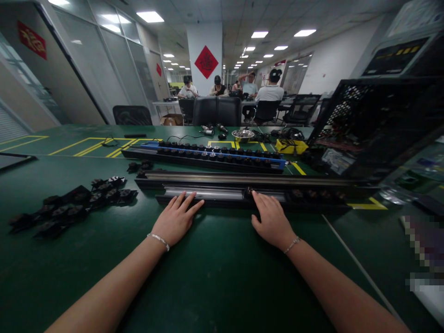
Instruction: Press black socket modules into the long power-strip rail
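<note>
A long black channel with a shiny inner face lies across the green table, closest to me. My left hand rests with spread fingers on the channel's left part and holds nothing. Further right, my right hand touches a small black part sitting in the channel with its fingertips; the fingers are stretched, not wrapped round it. Several similar black parts sit in the channel's right end. Behind it lies a second long black channel.
Loose black parts are heaped at left. Farther back are a blue-and-black rail full of parts, a metal bowl, a yellow bin and cables. An open computer case stands at right. Several people sit in the background.
</note>
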The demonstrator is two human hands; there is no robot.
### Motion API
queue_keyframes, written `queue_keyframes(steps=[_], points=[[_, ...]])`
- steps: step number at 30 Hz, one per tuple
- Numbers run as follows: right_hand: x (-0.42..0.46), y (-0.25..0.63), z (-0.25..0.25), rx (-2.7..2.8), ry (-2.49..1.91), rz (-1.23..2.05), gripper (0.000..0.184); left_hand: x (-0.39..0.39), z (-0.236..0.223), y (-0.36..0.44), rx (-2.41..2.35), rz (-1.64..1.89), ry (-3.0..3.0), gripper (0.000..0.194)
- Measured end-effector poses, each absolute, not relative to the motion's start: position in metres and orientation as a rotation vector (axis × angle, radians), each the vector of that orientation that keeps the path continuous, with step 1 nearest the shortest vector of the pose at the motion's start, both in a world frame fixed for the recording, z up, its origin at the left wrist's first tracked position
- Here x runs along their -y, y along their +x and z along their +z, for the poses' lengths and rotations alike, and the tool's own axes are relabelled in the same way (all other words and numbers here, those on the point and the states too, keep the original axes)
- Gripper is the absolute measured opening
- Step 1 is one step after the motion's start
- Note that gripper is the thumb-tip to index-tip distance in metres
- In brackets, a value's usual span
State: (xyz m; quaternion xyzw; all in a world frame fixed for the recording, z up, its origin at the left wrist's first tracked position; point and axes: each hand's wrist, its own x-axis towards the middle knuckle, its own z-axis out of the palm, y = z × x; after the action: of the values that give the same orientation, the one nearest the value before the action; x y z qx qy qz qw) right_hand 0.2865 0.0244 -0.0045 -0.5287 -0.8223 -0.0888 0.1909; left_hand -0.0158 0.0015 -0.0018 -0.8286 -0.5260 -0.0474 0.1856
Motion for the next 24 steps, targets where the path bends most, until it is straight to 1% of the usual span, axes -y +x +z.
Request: queue_keyframes(steps=[5,9,15,24], points=[[-0.024,0.282,-0.004,2.334,-1.49,-0.221,0.061,-0.002,0.001,-0.007,1.503,-0.148,-2.318,0.057],[-0.024,0.276,-0.005,2.359,-1.456,-0.212,0.063,-0.005,0.001,0.012,1.623,-0.176,-2.23,0.061],[-0.023,0.269,-0.005,2.354,-1.46,-0.203,0.063,-0.006,0.0,0.024,1.645,-0.123,-2.204,0.064],[-0.022,0.241,0.0,2.268,-1.49,-0.11,0.06,-0.008,0.004,0.042,1.522,-0.021,-2.341,0.048]])
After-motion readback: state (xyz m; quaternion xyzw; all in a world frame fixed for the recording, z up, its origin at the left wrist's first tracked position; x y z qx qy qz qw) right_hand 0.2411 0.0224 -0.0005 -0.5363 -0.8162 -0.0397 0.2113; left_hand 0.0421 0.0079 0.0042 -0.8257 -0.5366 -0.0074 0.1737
